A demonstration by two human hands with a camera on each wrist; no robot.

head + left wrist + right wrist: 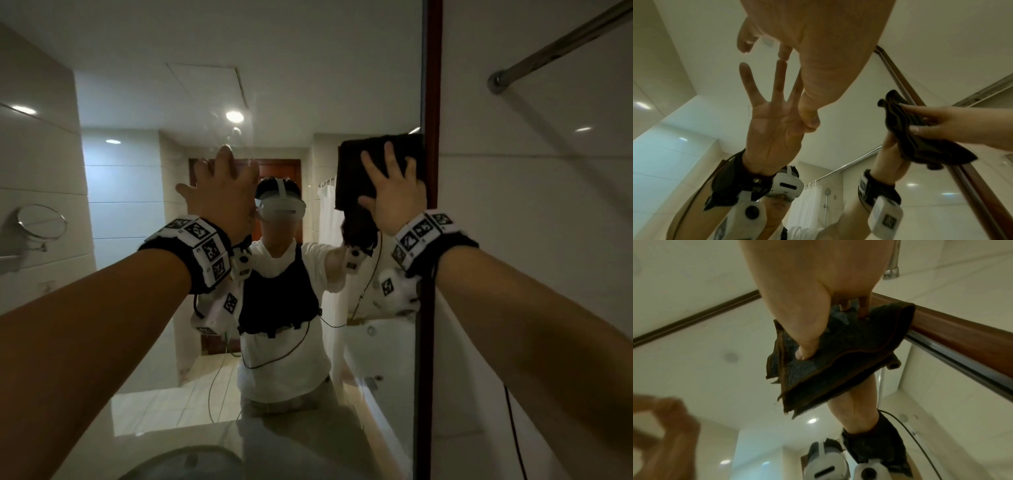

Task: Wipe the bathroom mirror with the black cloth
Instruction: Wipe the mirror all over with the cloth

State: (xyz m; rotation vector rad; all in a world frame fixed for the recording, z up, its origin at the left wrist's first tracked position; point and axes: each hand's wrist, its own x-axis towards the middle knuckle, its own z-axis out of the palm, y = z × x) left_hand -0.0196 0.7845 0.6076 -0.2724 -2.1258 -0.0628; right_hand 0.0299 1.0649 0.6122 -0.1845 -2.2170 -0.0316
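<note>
The bathroom mirror (274, 85) fills the wall ahead and reflects me. My right hand (390, 185) presses the folded black cloth (359, 164) flat on the glass with spread, straight fingers, hard against the mirror's right edge. The right wrist view shows the thumb and fingertips of the right hand (807, 305) on the cloth (849, 353), whose lower folds hang loose. My left hand (222, 181) lies flat on the glass left of the cloth, fingers straight, holding nothing. In the left wrist view the left hand (813, 48) meets its reflection, and the cloth (920, 142) is at the right.
A dark wooden frame (430, 240) borders the mirror on the right, with tiled wall beyond. A metal rail (561, 44) crosses the upper right. A round shaving mirror (41, 222) sticks out from the left wall. A basin rim (181, 462) lies below.
</note>
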